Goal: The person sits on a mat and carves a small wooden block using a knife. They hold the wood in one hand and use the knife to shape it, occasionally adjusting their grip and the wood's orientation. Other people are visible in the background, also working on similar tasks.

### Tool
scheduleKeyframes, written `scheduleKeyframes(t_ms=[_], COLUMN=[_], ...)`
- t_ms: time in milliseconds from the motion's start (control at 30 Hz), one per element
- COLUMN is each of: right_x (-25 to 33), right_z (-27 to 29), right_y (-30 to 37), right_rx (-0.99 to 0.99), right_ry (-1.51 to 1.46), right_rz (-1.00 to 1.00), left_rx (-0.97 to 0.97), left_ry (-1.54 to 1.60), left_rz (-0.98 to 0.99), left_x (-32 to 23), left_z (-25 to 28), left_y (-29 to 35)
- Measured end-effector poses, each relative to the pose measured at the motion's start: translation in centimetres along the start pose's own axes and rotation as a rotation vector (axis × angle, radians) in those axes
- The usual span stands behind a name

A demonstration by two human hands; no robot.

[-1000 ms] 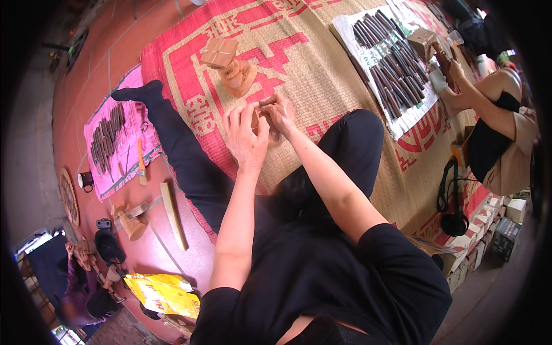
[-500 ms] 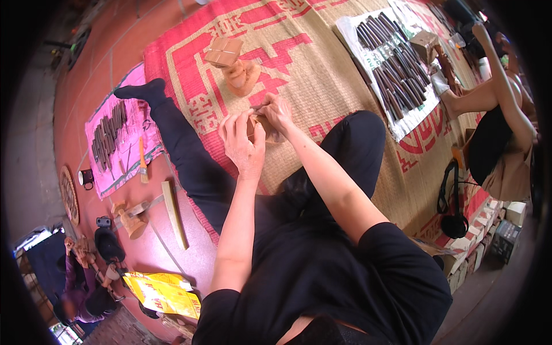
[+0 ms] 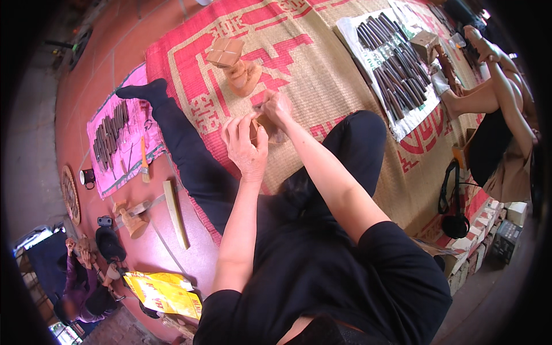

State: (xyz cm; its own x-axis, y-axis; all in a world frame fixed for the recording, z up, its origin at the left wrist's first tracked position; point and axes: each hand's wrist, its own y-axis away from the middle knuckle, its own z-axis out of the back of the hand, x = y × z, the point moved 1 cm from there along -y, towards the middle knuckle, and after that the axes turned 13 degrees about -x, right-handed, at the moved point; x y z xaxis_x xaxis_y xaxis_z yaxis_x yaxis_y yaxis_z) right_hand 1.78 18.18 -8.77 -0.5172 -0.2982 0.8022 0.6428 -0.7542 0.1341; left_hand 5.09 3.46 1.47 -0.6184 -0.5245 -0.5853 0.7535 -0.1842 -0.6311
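Observation:
Both my hands are close together over the mat, in front of my lap. My left hand [image 3: 246, 148] is closed around a small brown wooden piece [image 3: 253, 133], most of it hidden by the fingers. At its far side, my right hand [image 3: 277, 110] is closed in a pinch; what sits in its fingers is too small and covered to name. Just beyond the hands stands a carved light-wood figure [image 3: 244, 79]. A square wooden block [image 3: 225, 53] marked with crossing lines appears at its upper left.
Dark carving tools [image 3: 401, 75] lie in rows on a white sheet at right, beside a seated person [image 3: 506, 109]. More tools [image 3: 109, 135] rest on a pink cloth [image 3: 129, 95] at left. Nearby are a brush [image 3: 145, 161], wooden mallet [image 3: 135, 223], wooden stick [image 3: 175, 213] and yellow bag [image 3: 164, 293].
My right hand has shifted slightly away from the left hand's fingertips. The left hand keeps its hold. At right, the other person's hand has come down toward the raised leg.

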Motion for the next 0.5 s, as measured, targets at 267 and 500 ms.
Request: scheduleKeyframes(t_ms=[267,500], right_x=[-0.1,0.5], right_z=[0.5,-0.3], right_y=[-0.6,-1.8], right_rx=[0.184,-0.005], right_ry=[-0.112,0.143], right_rz=[-0.02,0.001], left_rx=[-0.02,0.019], left_ry=[0.007,0.021], left_rz=[0.014,-0.008], left_x=[0.2,-0.2], left_z=[0.4,0.1], left_y=[0.4,0.1])
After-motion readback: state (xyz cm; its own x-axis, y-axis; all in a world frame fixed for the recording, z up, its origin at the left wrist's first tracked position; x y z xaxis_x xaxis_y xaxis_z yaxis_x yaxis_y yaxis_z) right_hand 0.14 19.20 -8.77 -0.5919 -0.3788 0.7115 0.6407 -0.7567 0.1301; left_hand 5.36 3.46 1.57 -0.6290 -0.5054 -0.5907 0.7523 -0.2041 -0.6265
